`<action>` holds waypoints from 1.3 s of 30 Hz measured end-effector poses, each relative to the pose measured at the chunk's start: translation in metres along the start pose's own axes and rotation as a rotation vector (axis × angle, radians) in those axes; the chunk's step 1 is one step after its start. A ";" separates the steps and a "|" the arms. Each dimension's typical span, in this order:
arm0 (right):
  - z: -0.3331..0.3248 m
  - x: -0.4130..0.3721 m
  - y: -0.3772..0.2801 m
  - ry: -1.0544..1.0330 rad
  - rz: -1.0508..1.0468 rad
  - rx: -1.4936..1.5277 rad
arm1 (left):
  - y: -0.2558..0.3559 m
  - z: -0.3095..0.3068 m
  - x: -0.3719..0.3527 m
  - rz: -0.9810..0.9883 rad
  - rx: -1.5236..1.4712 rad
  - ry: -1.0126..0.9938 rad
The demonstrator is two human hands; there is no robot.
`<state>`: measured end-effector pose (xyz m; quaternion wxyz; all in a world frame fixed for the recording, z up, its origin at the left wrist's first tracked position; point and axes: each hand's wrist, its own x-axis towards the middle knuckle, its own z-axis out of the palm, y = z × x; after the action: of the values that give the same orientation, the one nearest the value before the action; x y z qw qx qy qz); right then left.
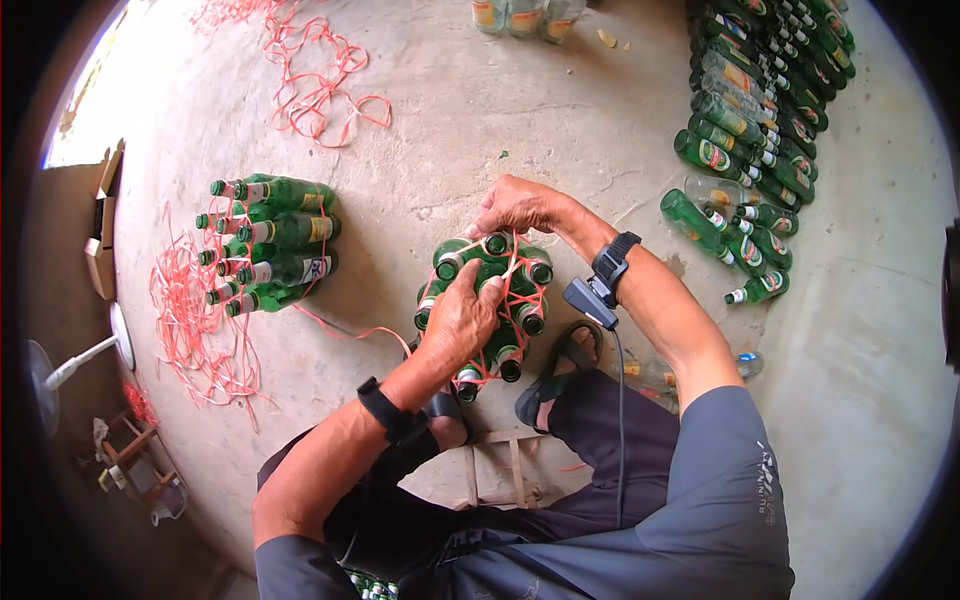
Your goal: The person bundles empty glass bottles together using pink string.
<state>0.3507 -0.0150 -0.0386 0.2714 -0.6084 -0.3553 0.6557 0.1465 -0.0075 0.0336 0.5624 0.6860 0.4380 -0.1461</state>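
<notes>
Several green bottles [505,335] stand upright in a bundle between my feet, with pink strapping [516,270] laced around and between their necks. My left hand [462,318] lies over the bundle's left side, thumb and fingers close to the necks; what its fingertips hold, if anything, is hidden. At the bundle's far edge my right hand [512,207] is closed on the pink strapping, beside a bottle neck. A loose strand runs left from the bundle across the floor.
Another strapped bundle of green bottles [290,230] stands at the left, beside a tangle of pink strapping [190,335]. More strapping [310,80] lies farther off. Stacked bottles [760,110] line the right side. Clear bottles [525,18] stand at the top. A fan [80,360] is at far left.
</notes>
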 end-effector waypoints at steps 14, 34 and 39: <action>0.002 0.005 0.015 -0.001 -0.024 0.070 | 0.013 0.008 -0.007 -0.009 0.424 0.158; 0.037 0.040 -0.037 -0.073 0.059 -0.582 | -0.017 0.021 0.005 0.064 -0.159 0.149; 0.041 0.066 -0.020 -0.131 -0.058 -0.600 | -0.025 0.024 0.011 0.111 -0.181 0.147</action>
<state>0.3014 0.0435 -0.0623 0.0747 -0.6073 -0.5672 0.5513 0.1404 -0.0249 0.0021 0.5954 0.6647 0.4508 -0.0238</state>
